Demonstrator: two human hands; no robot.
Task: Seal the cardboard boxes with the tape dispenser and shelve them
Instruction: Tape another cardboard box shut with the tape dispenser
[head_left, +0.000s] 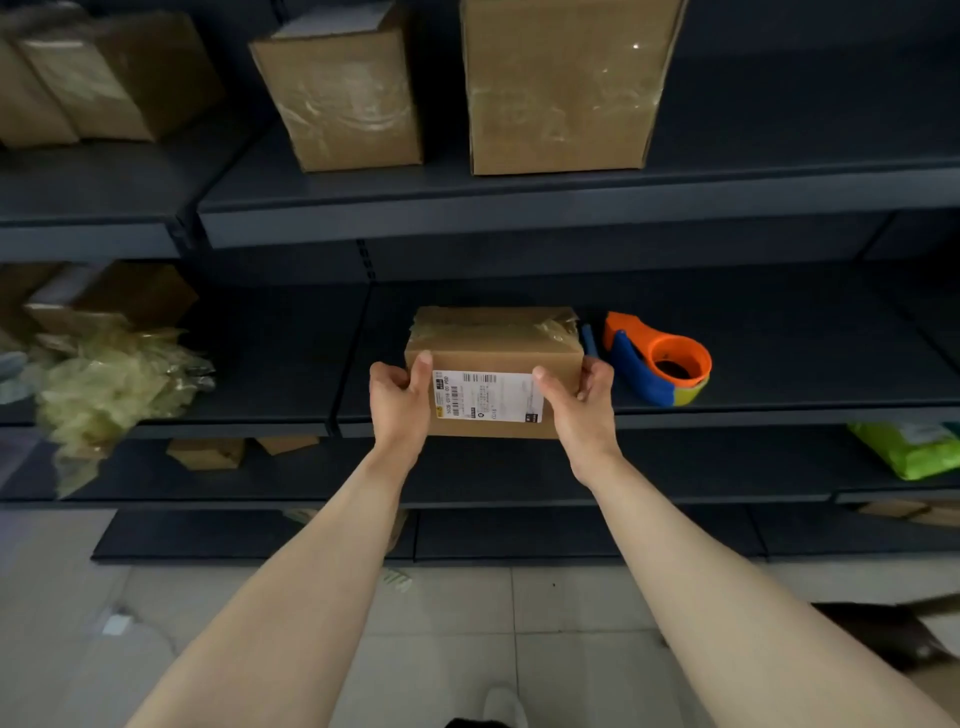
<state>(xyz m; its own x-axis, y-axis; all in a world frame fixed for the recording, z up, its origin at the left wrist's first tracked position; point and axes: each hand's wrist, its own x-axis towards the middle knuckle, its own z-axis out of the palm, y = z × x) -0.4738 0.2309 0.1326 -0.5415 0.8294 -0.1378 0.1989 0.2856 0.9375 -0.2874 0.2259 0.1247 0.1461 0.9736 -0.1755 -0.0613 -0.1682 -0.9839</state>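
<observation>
Cardboard everywhere on my feed right now — the one that matters is the small taped cardboard box (493, 358) sitting at the front edge of the middle shelf (779, 400) of a dark metal rack. Left hand (397, 402) grips its left end, thumb pressed flat on the front face and the other fingers curled around the side out of sight. Right hand (579, 397) mirrors that on the right end, thumb on the front right over the edge of the white shipping label (488, 397). So both hands are clamped on the box, not spread. Clear tape runs across the top, wrinkled at the corners. Just beside the box on the right, same shelf, sits the tape dispenser (657, 361) — orange and blue body, not touching either hand as far as I can tell. There's a thin blue thing (588, 340) between box and dispenser, too small to make out. Up on the top shelf (519, 208) two bigger sealed boxes stand side by side: one tall narrow box (343, 98) and one wide box (561, 88). Off to the left there's a heap of crumpled yellowish plastic wrap (109, 384), blurry. Green bag (909, 447) on a lower shelf at far right.
</observation>
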